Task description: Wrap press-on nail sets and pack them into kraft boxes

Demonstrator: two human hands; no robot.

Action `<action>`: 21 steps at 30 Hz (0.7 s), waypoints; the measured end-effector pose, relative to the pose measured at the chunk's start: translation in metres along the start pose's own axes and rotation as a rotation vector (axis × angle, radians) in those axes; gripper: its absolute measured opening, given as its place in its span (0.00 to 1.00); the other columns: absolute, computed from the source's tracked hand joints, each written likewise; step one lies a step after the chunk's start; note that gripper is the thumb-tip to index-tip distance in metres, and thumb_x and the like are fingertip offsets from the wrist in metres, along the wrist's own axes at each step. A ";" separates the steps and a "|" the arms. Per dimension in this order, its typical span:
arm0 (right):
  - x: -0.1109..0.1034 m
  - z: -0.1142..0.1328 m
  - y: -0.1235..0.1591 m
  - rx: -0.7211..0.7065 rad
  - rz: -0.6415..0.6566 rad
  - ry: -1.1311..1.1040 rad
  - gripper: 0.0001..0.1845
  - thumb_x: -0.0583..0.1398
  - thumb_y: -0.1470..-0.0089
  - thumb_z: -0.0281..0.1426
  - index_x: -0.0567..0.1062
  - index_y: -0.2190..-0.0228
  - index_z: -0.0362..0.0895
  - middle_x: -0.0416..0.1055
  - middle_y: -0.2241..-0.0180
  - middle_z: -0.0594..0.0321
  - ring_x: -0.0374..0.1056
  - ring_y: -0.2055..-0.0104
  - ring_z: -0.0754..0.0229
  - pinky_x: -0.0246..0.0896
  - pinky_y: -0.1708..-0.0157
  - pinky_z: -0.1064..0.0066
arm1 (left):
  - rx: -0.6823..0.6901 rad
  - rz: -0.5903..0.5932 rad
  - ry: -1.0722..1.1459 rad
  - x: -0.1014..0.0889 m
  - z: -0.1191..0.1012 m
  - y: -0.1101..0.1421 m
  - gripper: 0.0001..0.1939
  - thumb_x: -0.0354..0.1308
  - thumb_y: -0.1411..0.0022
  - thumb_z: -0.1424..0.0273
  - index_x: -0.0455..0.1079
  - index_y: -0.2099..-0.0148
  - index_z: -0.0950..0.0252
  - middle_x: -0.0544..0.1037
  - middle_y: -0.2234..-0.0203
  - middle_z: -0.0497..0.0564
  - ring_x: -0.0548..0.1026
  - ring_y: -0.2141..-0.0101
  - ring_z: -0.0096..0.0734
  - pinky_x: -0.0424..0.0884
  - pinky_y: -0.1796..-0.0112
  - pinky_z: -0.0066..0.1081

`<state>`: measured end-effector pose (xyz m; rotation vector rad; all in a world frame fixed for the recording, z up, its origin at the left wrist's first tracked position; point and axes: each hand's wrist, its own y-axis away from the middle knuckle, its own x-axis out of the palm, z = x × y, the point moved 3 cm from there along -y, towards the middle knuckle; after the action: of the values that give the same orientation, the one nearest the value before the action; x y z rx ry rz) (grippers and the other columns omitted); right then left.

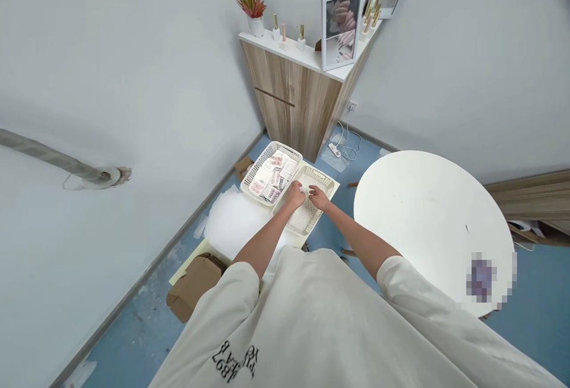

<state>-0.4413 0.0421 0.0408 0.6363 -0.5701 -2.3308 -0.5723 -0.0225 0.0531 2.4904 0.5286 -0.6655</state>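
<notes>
Head view: a small white item (301,187) appears pinched by the left hand (294,196) over a white plastic basket (307,217), with the right hand (319,197) half-open just beside it. It could be dropped if the pinch loosens, and the adjacent basket of printed packets (287,149) could be knocked by a wrist.

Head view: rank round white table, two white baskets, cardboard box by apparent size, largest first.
1. Round white table
2. Packet-filled basket, other basket, cardboard box: too alike to rank, and nearness to the camera makes it unsure.
</notes>
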 end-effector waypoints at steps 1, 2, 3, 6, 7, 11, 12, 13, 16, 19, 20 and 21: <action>0.001 0.001 -0.001 0.001 -0.001 -0.005 0.35 0.59 0.55 0.26 0.69 0.43 0.45 0.73 0.47 0.52 0.71 0.49 0.52 0.67 0.51 0.63 | -0.004 0.003 0.015 0.000 0.001 -0.001 0.21 0.55 0.46 0.83 0.63 0.50 0.62 0.73 0.48 0.57 0.73 0.49 0.42 0.65 0.48 0.37; 0.001 0.001 -0.001 0.005 -0.005 -0.012 0.35 0.59 0.55 0.26 0.69 0.43 0.45 0.73 0.48 0.52 0.72 0.50 0.52 0.68 0.52 0.64 | -0.007 0.005 0.031 0.000 0.001 -0.002 0.21 0.55 0.46 0.83 0.64 0.50 0.62 0.73 0.48 0.57 0.72 0.49 0.42 0.65 0.47 0.37; 0.002 0.001 -0.002 0.008 -0.009 -0.021 0.35 0.59 0.55 0.27 0.69 0.43 0.45 0.74 0.49 0.53 0.73 0.52 0.53 0.68 0.53 0.64 | -0.010 0.008 0.045 -0.001 0.001 -0.002 0.21 0.55 0.46 0.82 0.64 0.50 0.62 0.73 0.48 0.57 0.72 0.48 0.42 0.65 0.47 0.37; 0.003 -0.001 -0.003 0.017 -0.029 -0.060 0.36 0.58 0.56 0.28 0.68 0.42 0.45 0.75 0.54 0.55 0.73 0.58 0.56 0.69 0.56 0.65 | -0.009 0.015 0.061 -0.002 -0.001 -0.003 0.22 0.55 0.46 0.82 0.65 0.49 0.62 0.74 0.49 0.57 0.73 0.48 0.42 0.65 0.47 0.38; 0.003 -0.001 -0.003 0.023 -0.031 -0.079 0.37 0.58 0.56 0.28 0.67 0.41 0.44 0.76 0.55 0.56 0.73 0.60 0.57 0.69 0.58 0.65 | -0.001 0.012 0.055 -0.003 -0.002 -0.002 0.22 0.56 0.46 0.82 0.65 0.49 0.62 0.74 0.49 0.57 0.73 0.48 0.42 0.65 0.47 0.38; -0.002 0.001 -0.003 0.020 -0.083 -0.138 0.35 0.58 0.56 0.31 0.69 0.43 0.42 0.75 0.52 0.53 0.73 0.60 0.56 0.70 0.58 0.64 | 0.041 -0.029 0.006 -0.003 -0.006 0.000 0.23 0.57 0.46 0.82 0.66 0.48 0.64 0.71 0.46 0.59 0.70 0.45 0.44 0.63 0.44 0.38; -0.005 0.002 -0.003 0.006 -0.110 -0.139 0.34 0.58 0.56 0.31 0.71 0.44 0.43 0.73 0.49 0.53 0.73 0.58 0.56 0.70 0.56 0.63 | 0.046 -0.043 0.004 -0.003 -0.006 0.001 0.24 0.56 0.46 0.82 0.66 0.47 0.64 0.70 0.46 0.60 0.70 0.44 0.44 0.63 0.44 0.38; -0.008 0.005 -0.002 -0.010 -0.136 -0.134 0.32 0.58 0.55 0.32 0.73 0.46 0.43 0.73 0.48 0.53 0.73 0.56 0.55 0.69 0.54 0.62 | 0.048 -0.056 0.011 -0.002 -0.007 0.003 0.24 0.56 0.45 0.82 0.66 0.46 0.64 0.69 0.45 0.60 0.69 0.44 0.43 0.63 0.44 0.38; -0.019 0.011 0.002 -0.054 -0.159 -0.099 0.28 0.58 0.53 0.33 0.75 0.48 0.44 0.73 0.47 0.54 0.73 0.55 0.54 0.68 0.51 0.60 | 0.057 -0.093 0.055 0.001 -0.009 0.007 0.24 0.55 0.44 0.82 0.66 0.44 0.64 0.68 0.46 0.59 0.70 0.46 0.41 0.64 0.43 0.37; -0.031 0.015 0.008 -0.092 -0.175 -0.090 0.27 0.58 0.51 0.34 0.75 0.48 0.44 0.75 0.50 0.55 0.73 0.55 0.53 0.69 0.52 0.60 | 0.090 -0.123 0.112 0.005 -0.018 0.012 0.25 0.53 0.43 0.83 0.67 0.44 0.63 0.69 0.48 0.58 0.71 0.47 0.39 0.65 0.43 0.36; -0.036 0.015 0.012 -0.111 -0.192 -0.093 0.27 0.57 0.50 0.34 0.75 0.48 0.44 0.75 0.50 0.55 0.73 0.55 0.53 0.69 0.51 0.59 | 0.109 -0.132 0.132 0.007 -0.023 0.014 0.25 0.52 0.44 0.83 0.67 0.44 0.63 0.69 0.48 0.57 0.71 0.47 0.38 0.66 0.43 0.36; -0.042 0.015 0.015 -0.131 -0.213 -0.094 0.26 0.57 0.49 0.34 0.75 0.48 0.44 0.76 0.51 0.56 0.73 0.55 0.53 0.69 0.51 0.59 | 0.132 -0.142 0.152 0.009 -0.028 0.016 0.26 0.52 0.44 0.84 0.68 0.44 0.63 0.69 0.48 0.57 0.71 0.47 0.38 0.66 0.43 0.36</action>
<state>-0.4150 0.0634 0.0732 0.5513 -0.4030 -2.5842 -0.5474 -0.0176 0.0754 2.6610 0.7456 -0.5836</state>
